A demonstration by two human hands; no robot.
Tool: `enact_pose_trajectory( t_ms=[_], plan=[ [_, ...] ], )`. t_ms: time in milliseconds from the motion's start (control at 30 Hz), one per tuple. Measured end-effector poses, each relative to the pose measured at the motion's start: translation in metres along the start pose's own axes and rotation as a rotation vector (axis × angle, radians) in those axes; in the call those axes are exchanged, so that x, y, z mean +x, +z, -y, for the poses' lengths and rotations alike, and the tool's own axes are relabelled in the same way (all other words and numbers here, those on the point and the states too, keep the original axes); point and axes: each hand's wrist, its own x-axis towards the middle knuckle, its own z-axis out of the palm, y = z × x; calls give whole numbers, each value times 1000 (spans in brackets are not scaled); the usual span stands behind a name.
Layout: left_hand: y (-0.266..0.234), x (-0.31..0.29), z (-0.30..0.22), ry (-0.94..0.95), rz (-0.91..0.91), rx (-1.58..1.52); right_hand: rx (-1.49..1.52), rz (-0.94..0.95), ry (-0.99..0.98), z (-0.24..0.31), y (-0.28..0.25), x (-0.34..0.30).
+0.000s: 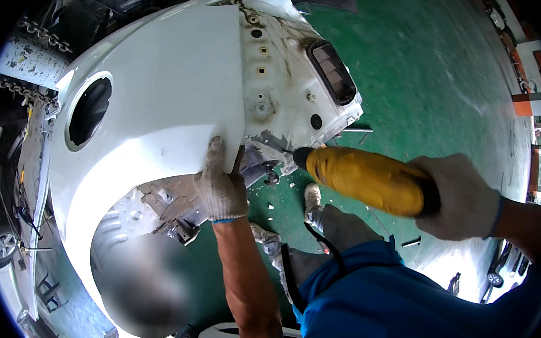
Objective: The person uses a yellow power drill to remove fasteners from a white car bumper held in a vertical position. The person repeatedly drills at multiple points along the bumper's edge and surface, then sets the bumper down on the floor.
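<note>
While gripping a yellow power tool (pixel 366 179) with the gloved right hand (pixel 461 198) at the right of the frame, lays the gloved left hand (pixel 222 189) on the lower edge of a white car body panel (pixel 170 64) near the centre. Closes the right fingers around the tool's rear end. Points the tool's black nose (pixel 302 157) leftward, aiming the thin bit (pixel 288 150) at the scuffed grey metal (pixel 270 139) right of the panel's lower corner; cannot tell whether touching or just short of it. Extends one left digit upward along the white face, just above the wheel arch; cannot tell the curl of the other fingers, mostly hidden. Spreads the panel from the upper centre down to the lower left, with a round opening (pixel 90 111) at the left of the frame and, on the adjoining metal, a black-framed vent (pixel 332 73) at the upper centre. Shows a rusty chain (pixel 45 35) at the upper left, a car wheel (pixel 2 245) at the lower left, and green floor (pixel 420 73) at the upper right. Stands on that floor in a pale shoe (pixel 312 197), below the tool's nose.
</note>
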Motion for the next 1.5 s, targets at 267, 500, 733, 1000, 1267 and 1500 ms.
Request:
enact_pose_trajectory(
  t_ms=[267, 500, 733, 1000, 1267, 1500],
  plan=[
    [-1, 2, 5, 131, 36, 162, 162, 0, 128, -16, 9, -4],
    [-19, 15, 11, 245, 117, 284, 406, 10, 303, -59, 25, -53],
    [-17, 8, -1, 188, 164, 436, 622, 84, 529, -103, 118, -63],
    [-34, 20, 5, 153, 219, 587, 788, -19, 545, -107, 236, -68],
    [-51, 2, 13, -49, 494, 757, 1235, -107, 822, -22, 344, -74],
    [-45, 10, 27, -72, 563, 823, 1159, -35, 785, 22, 382, -80]
  ],
)
